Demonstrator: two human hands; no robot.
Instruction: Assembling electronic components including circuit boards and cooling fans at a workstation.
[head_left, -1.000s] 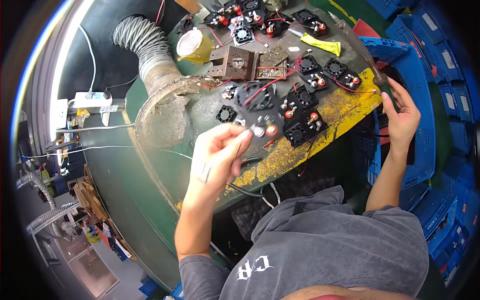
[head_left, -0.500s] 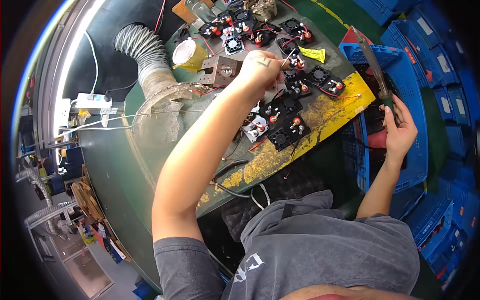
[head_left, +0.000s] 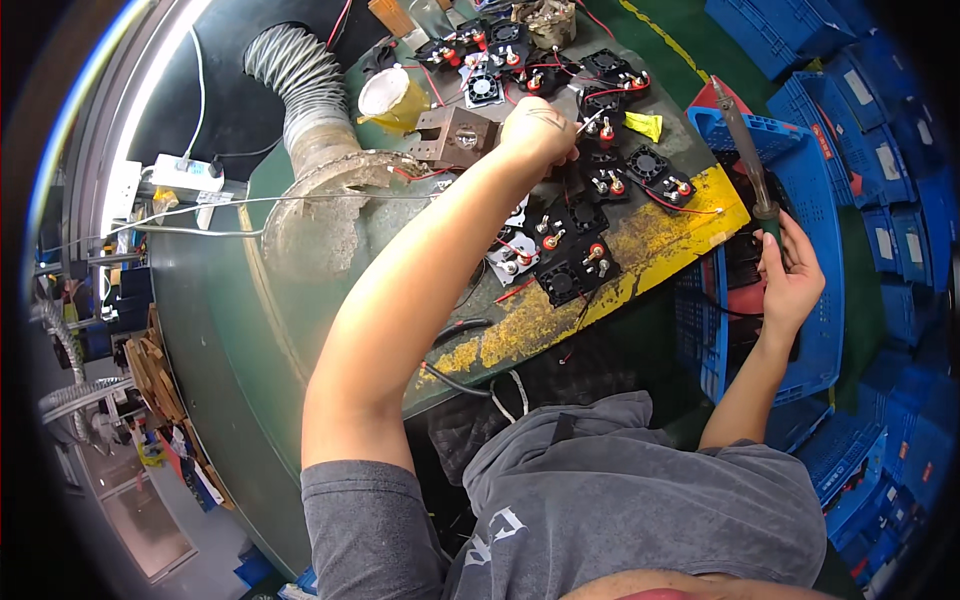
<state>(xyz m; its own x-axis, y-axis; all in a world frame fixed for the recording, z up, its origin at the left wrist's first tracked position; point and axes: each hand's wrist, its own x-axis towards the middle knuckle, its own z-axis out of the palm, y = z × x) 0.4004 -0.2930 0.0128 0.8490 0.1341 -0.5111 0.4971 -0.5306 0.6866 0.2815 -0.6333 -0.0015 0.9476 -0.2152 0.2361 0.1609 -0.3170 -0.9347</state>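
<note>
My left hand is closed over the fans on the bench, its arm reaching across from the lower left. A slim metal tool sticks out from its fingers toward a fan's terminals; whether it is a pair of tweezers I cannot tell. Around it lie several small black cooling fans with red-capped metal terminals and red and black wires. Off the bench's right edge, my right hand grips a soldering iron by its green handle, tip pointing up. Parts under my left hand are hidden.
The bench has a worn yellow edge. A metal block, a yellow tub and a flexible duct stand left of the fans. A blue crate sits beneath my right hand, with stacked blue bins beyond.
The whole view has shifted a little. My left hand remains among the fans with the slim metal tool, and my right hand still holds the soldering iron upright.
</note>
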